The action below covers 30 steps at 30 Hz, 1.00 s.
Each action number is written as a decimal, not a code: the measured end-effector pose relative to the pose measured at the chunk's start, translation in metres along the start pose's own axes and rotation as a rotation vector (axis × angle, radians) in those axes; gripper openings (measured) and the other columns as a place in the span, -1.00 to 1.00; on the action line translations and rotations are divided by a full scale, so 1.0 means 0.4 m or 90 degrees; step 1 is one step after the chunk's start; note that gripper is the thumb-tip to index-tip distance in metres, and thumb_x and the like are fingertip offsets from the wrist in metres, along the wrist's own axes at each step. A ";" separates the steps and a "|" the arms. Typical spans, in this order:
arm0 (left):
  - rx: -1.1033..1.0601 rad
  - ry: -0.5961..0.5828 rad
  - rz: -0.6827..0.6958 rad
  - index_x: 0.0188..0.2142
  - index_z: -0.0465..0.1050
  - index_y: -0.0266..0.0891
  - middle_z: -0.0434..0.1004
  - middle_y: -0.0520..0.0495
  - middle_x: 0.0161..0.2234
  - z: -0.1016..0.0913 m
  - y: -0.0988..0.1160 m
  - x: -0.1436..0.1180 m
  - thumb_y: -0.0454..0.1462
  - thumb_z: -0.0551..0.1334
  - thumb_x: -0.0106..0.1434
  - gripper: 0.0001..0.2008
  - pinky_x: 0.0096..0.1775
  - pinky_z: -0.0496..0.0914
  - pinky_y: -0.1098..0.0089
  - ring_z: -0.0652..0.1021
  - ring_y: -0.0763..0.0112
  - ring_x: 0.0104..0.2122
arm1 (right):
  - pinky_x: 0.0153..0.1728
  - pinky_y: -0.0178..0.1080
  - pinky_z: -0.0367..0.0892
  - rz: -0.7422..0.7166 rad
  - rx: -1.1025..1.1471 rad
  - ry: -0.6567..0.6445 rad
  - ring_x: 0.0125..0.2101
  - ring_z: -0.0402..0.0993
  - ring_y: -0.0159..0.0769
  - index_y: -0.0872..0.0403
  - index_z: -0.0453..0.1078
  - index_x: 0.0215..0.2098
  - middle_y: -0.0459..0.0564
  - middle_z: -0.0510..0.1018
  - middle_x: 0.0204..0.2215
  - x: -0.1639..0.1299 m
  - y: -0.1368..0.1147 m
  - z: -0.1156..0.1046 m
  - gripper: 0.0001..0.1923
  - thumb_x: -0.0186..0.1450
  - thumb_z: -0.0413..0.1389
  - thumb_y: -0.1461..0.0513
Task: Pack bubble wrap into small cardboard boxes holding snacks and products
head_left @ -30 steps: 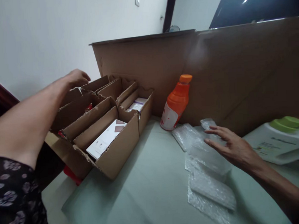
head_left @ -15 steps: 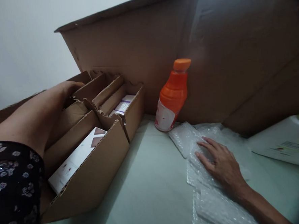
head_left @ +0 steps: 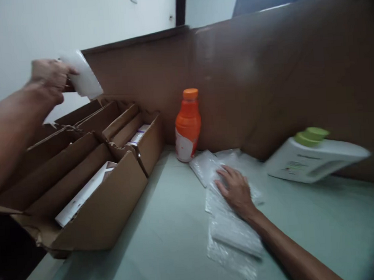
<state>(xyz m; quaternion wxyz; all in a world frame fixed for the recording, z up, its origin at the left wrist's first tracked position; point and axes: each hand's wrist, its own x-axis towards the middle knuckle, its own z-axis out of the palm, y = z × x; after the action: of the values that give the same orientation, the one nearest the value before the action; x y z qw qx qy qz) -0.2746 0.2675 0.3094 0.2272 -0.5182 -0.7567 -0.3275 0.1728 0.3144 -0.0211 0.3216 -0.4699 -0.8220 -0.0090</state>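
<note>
Above the cardboard dividers, my left hand (head_left: 51,76) is closed on a white, smooth, curved object (head_left: 83,76); it is blurred, so I cannot tell its kind. My right hand (head_left: 236,190) lies with fingers apart on a pile of clear bubble wrap pieces (head_left: 235,236) on the pale table. The fingers rest on the wrap without gripping it. Behind that hand stands an orange bottle (head_left: 188,125) with an orange cap and a white label, close to the cardboard wall.
Cardboard boxes split into narrow compartments (head_left: 107,216) fill the left side; a white box (head_left: 85,194) sits in the front one. A white jug with a green cap (head_left: 305,160) leans at the right. A tall cardboard wall (head_left: 253,81) runs along the back.
My left hand has come up out of a rear compartment with the white object in it. My right hand stays on the bubble wrap. The view has shifted, bringing the whole jug into sight.
</note>
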 end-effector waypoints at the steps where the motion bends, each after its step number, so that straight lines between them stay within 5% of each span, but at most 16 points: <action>1: -0.064 -0.032 0.001 -0.06 0.16 -1.00 0.48 -0.22 -0.20 -0.031 0.047 -0.040 -0.14 -0.28 0.37 -0.29 -0.30 0.35 0.06 0.59 0.26 -0.15 | 0.04 0.03 0.30 0.006 0.015 -0.016 0.05 0.40 0.04 0.09 0.50 -0.05 0.21 0.53 0.07 0.002 -0.009 -0.008 -0.73 0.32 0.08 0.25; 3: -0.269 -0.152 -0.037 0.05 0.37 -0.64 0.55 -0.12 -0.18 -0.072 0.146 -0.146 -0.06 0.14 0.24 -0.38 -0.14 0.44 0.05 0.63 0.30 -0.18 | 0.03 -0.06 0.33 0.005 0.026 -0.041 -0.02 0.44 -0.06 0.06 0.54 -0.15 0.13 0.58 -0.03 0.019 -0.025 -0.024 -0.77 0.27 0.09 0.32; 5: -0.434 -0.282 -0.065 -0.11 0.51 -0.46 0.59 -0.08 -0.30 -0.069 0.251 -0.263 -0.10 0.32 0.06 -0.50 -0.16 0.51 0.10 0.61 0.36 -0.36 | -0.03 -0.15 0.38 0.012 0.031 -0.054 -0.11 0.49 -0.15 0.03 0.55 -0.25 0.05 0.62 -0.18 0.055 -0.034 -0.044 -0.77 0.24 0.08 0.37; 8: -0.469 -0.523 -0.001 -0.20 0.53 -0.36 0.61 -0.13 -0.31 0.021 0.409 -0.410 -0.17 0.32 0.09 -0.66 -0.25 0.52 0.26 0.60 0.32 -0.38 | -0.04 -0.11 0.41 0.054 0.036 -0.035 -0.13 0.51 -0.14 0.06 0.56 -0.19 0.05 0.62 -0.20 0.124 -0.028 -0.104 -0.74 0.25 0.07 0.36; 11: -0.458 -0.580 0.000 -0.08 0.51 -0.39 0.63 -0.25 -0.22 0.148 0.512 -0.495 -0.17 0.34 0.12 -0.59 -0.24 0.53 0.22 0.63 0.17 -0.27 | 0.06 -0.01 0.37 0.072 0.048 -0.010 0.02 0.47 -0.06 0.07 0.52 -0.01 0.13 0.57 0.00 0.138 -0.002 -0.214 -0.68 0.29 0.09 0.26; 15: -0.440 -0.532 -0.005 0.30 0.19 -0.39 0.35 -0.47 0.23 0.233 0.477 -0.613 -0.16 0.32 0.18 -0.25 0.14 0.37 -0.01 0.44 -0.04 0.17 | 0.13 0.03 0.33 0.053 0.062 -0.015 0.08 0.46 -0.06 0.01 0.52 0.01 0.10 0.57 0.05 -0.036 0.032 -0.384 -0.68 0.35 0.05 0.17; 17: -0.437 -0.516 0.049 0.34 0.17 -0.29 0.20 -0.40 0.33 0.232 0.409 -0.719 -0.15 0.34 0.17 -0.22 0.27 0.20 -0.04 0.29 -0.05 0.30 | 0.13 0.06 0.32 -0.008 0.055 -0.045 0.13 0.42 0.00 0.01 0.48 0.08 0.15 0.51 0.14 -0.181 0.023 -0.432 -0.62 0.35 0.10 0.10; 18: -0.421 -0.503 0.143 0.35 0.17 -0.23 0.11 -0.38 0.37 0.226 0.375 -0.782 -0.09 0.33 0.19 -0.22 0.27 0.18 -0.10 0.24 -0.10 0.33 | 0.13 0.09 0.30 -0.048 0.041 -0.069 0.17 0.37 0.03 0.01 0.43 0.17 0.19 0.43 0.22 -0.251 0.010 -0.439 -0.54 0.34 0.13 0.06; 21: -0.380 -0.504 0.366 0.40 0.08 -0.06 -0.25 -0.33 0.47 0.219 0.317 -0.958 0.03 0.33 0.21 -0.15 0.27 0.16 -0.16 0.06 -0.22 0.40 | 0.15 0.16 0.24 -0.150 0.015 -0.178 0.31 0.17 0.16 0.01 0.27 0.33 0.30 0.18 0.37 -0.388 -0.049 -0.396 -0.27 0.25 0.24 -0.02; 23: -0.334 -0.538 0.417 0.41 0.07 -0.01 -0.28 -0.32 0.48 0.237 0.328 -1.019 -0.03 0.34 0.22 -0.17 0.27 0.11 -0.21 0.02 -0.23 0.41 | 0.18 0.14 0.20 -0.183 0.002 -0.245 0.35 0.09 0.17 0.01 0.28 0.32 0.30 0.14 0.39 -0.391 -0.084 -0.335 -0.27 0.24 0.26 0.01; 25: -0.276 -0.568 0.390 0.39 0.11 -0.09 -0.15 -0.36 0.46 0.278 0.370 -1.018 -0.17 0.32 0.26 -0.25 0.29 0.06 -0.21 0.04 -0.18 0.41 | 0.20 0.09 0.17 -0.173 -0.035 -0.271 0.35 0.10 0.09 -0.02 0.32 0.30 0.23 0.22 0.37 -0.333 -0.095 -0.272 -0.39 0.29 0.22 0.16; 30: -0.217 -0.544 0.277 0.35 0.15 -0.23 0.04 -0.40 0.41 0.388 0.489 -0.885 -0.31 0.14 0.36 -0.42 0.29 0.08 -0.13 0.18 -0.02 0.38 | 0.18 0.08 0.14 -0.072 -0.163 -0.203 0.30 0.19 0.07 -0.03 0.42 0.21 0.19 0.39 0.27 -0.125 -0.032 -0.174 -0.40 0.22 0.12 0.42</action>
<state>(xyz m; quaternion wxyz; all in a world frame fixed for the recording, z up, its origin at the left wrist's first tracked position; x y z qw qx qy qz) 0.0347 0.2047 0.0125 -0.1274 -0.7810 -0.5926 -0.1503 0.2167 0.2469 0.0106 0.1240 -0.4551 -0.8799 -0.0568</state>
